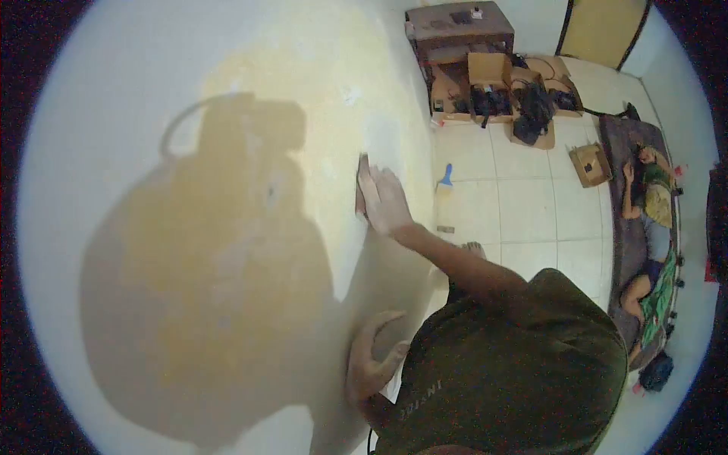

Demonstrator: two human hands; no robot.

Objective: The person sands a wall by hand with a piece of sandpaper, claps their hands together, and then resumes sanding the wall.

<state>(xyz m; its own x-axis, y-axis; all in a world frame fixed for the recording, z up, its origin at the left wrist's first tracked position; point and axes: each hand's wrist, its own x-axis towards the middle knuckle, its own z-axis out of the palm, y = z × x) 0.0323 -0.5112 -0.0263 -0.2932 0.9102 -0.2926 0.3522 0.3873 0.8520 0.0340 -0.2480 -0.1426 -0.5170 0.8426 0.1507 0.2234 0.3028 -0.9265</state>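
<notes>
Wall: largest surface in view, pale, with broad uneven yellow patches and scattered white marks. A dark shadow of a head with headgear falls across it.

Floor: cream square tiles, joints visible.

Shirt: dark olive, worn by the person at work, filling the lower part of the view.

Mattress: dark, along the far side; a second person lies on it, beside a green cloth.

Table: brown, at the top of the view, small items on it. Open cardboard boxes beside it contain dark equipment and cables. A yellow panel is set in the far wall.

Small carton: open, on the floor near the mattress.

Right hand: fingers clamped on a thin brown block, which is held against the wall at the edge of a yellow patch.

Left hand: lower, close to the wall, thumb and fingers apart and curved; contact with the wall cannot be confirmed.

Blue scraper: on the tiles, near the wall.

Writing: pale capitals on the shirt, "IN" readable, remainder unclear. No other label is legible.
</notes>
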